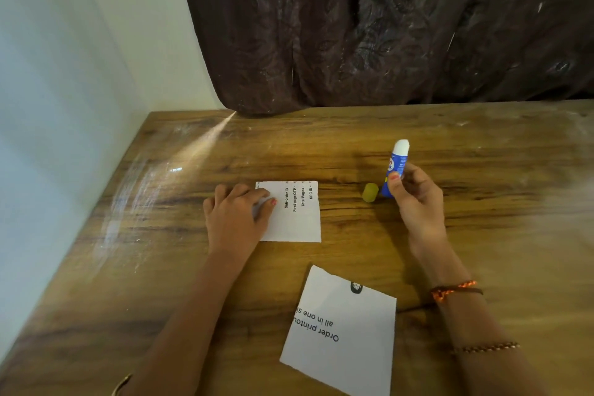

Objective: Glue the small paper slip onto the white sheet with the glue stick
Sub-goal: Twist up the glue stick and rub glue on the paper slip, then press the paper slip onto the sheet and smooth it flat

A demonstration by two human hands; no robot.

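Looks like a room at home: wood-grain bench (482, 235) shoved into a plain wall (80, 74) corner, dark patterned curtain (385, 26) behind.

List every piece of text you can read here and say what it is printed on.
"Sub-order ID -", "First page OTP -", "Total Pages -", "UPC ID -": paper slip under the left hand; the values after the dashes are cut off.
"Order printou", "all in one s": nearer paper piece, upside down and cut off.
Glue stick label, in the right hand: too blurred to read.
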